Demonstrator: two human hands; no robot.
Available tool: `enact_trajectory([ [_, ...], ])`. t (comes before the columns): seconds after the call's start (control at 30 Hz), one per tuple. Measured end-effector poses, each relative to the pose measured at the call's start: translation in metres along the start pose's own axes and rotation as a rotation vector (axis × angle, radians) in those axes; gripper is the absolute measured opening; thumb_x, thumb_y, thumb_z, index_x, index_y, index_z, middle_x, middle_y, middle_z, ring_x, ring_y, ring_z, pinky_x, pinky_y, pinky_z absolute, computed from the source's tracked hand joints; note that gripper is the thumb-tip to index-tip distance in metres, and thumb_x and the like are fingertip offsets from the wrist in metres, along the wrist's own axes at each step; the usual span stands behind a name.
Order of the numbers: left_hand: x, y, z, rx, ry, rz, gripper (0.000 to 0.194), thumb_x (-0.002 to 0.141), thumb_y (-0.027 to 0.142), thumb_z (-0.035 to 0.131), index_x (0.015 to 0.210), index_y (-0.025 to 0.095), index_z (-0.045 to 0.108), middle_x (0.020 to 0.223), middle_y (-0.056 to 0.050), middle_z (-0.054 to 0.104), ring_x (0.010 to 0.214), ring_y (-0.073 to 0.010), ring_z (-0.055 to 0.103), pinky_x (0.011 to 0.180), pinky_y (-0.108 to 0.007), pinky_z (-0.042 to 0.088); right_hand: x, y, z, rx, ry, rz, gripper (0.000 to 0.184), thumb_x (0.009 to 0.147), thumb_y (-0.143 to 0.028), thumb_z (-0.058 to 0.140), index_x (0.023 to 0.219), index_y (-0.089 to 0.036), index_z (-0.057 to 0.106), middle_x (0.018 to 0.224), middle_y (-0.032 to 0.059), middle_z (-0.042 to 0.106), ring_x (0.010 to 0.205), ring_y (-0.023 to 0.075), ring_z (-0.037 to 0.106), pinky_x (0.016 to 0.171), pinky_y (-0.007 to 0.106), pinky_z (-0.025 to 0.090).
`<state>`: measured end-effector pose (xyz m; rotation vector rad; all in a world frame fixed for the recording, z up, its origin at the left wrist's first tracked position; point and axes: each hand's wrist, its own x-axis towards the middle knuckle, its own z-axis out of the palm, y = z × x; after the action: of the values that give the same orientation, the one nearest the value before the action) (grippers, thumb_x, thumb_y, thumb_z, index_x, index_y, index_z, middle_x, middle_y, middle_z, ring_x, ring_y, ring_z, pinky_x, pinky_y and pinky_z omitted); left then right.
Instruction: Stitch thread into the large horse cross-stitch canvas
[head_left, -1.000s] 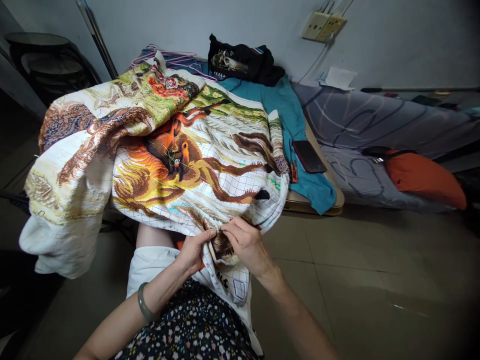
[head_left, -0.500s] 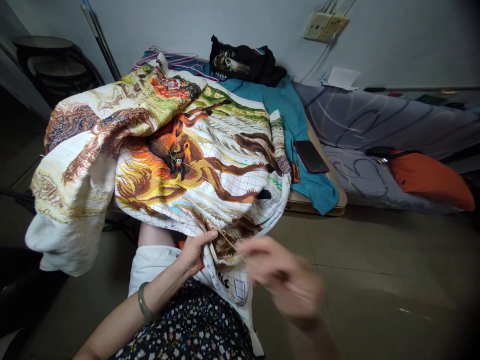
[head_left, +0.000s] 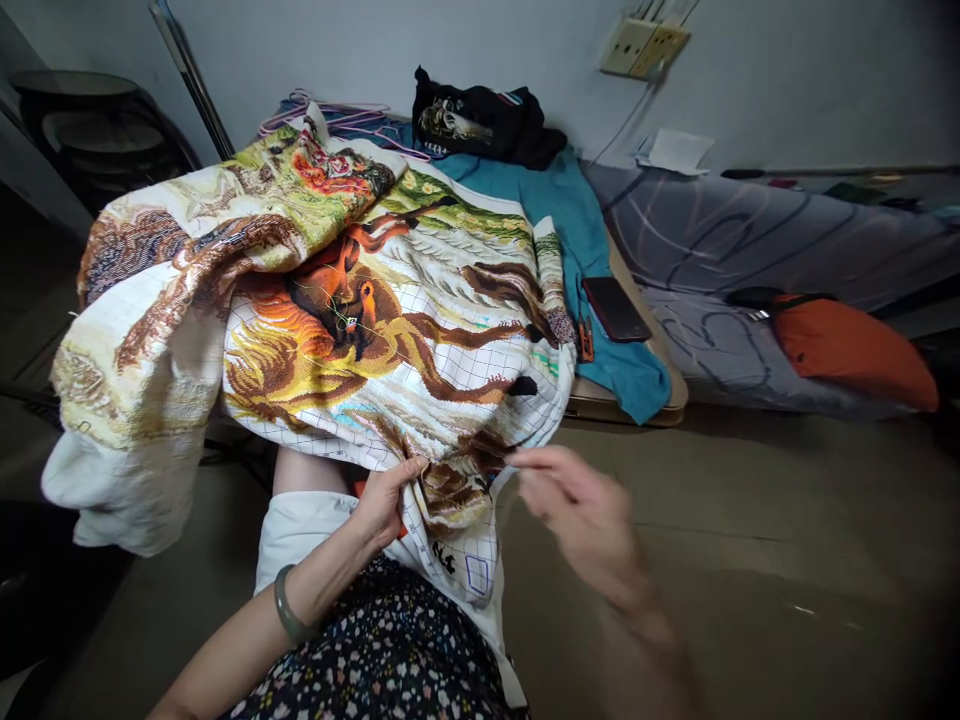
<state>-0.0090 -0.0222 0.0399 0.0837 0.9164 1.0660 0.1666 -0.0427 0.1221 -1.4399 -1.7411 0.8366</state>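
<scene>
A large cross-stitch cloth (head_left: 465, 350) spreads over my lap and the surface ahead, with orange, yellow and brown stitching on a white printed grid. My left hand (head_left: 386, 500) grips its near edge, thumb on top and the other fingers underneath. To the right of that edge, my right hand (head_left: 574, 500) is raised off the cloth, thumb and forefinger pinched together. Motion blurs it slightly; the thread seen in its fingers earlier is too fine to make out now, and no needle can be told. Loose thread (head_left: 349, 322) lies on the stitched figure.
A teal cloth (head_left: 630, 375) beneath holds a dark phone (head_left: 616, 309) and a small orange-handled tool (head_left: 585, 340). Behind lie a black bag-like bundle (head_left: 487, 120) and pink hangers (head_left: 337, 115). An orange bag (head_left: 855, 350) rests at right; a black stool (head_left: 90, 120) stands left.
My right hand has moved up and to the right, away from the cloth; the brown thread stretched to it before no longer shows clearly. My left hand keeps its hold.
</scene>
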Motion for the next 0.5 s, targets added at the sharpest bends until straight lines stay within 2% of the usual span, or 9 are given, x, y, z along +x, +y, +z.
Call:
enact_trajectory([
  [0.13,-0.001,0.000,0.001,0.010,-0.015,0.012,0.042,0.056,0.014,0.076,0.096,0.009,0.065,0.079,-0.009,0.073,0.077,-0.0238,0.068,0.079,-0.036,0.052,0.020,0.015,0.032,-0.097,-0.098,-0.107,0.018,0.086,-0.017,0.049,0.089,-0.017,0.067,0.078,0.0020,0.068,0.065,0.0119,0.061,0.063,0.022,0.046],
  [0.23,0.000,0.000,0.000,0.013,-0.021,0.010,0.033,0.055,0.015,0.076,0.086,0.009,0.067,0.079,-0.009,0.073,0.077,-0.0238,0.067,0.079,-0.036,0.052,0.024,0.023,0.048,-0.150,-0.119,-0.109,0.018,0.085,-0.017,0.051,0.087,-0.018,0.069,0.080,0.0020,0.070,0.068,0.0137,0.063,0.064,0.023,0.046],
  [0.5,0.000,0.000,-0.001,0.013,-0.014,-0.005,0.027,0.053,0.015,0.077,0.077,0.009,0.067,0.079,-0.009,0.072,0.072,-0.0217,0.067,0.077,-0.035,0.052,0.025,0.022,0.047,-0.200,-0.141,-0.095,0.019,0.084,-0.015,0.051,0.088,-0.019,0.069,0.080,0.0006,0.070,0.067,0.0129,0.063,0.062,0.021,0.044],
])
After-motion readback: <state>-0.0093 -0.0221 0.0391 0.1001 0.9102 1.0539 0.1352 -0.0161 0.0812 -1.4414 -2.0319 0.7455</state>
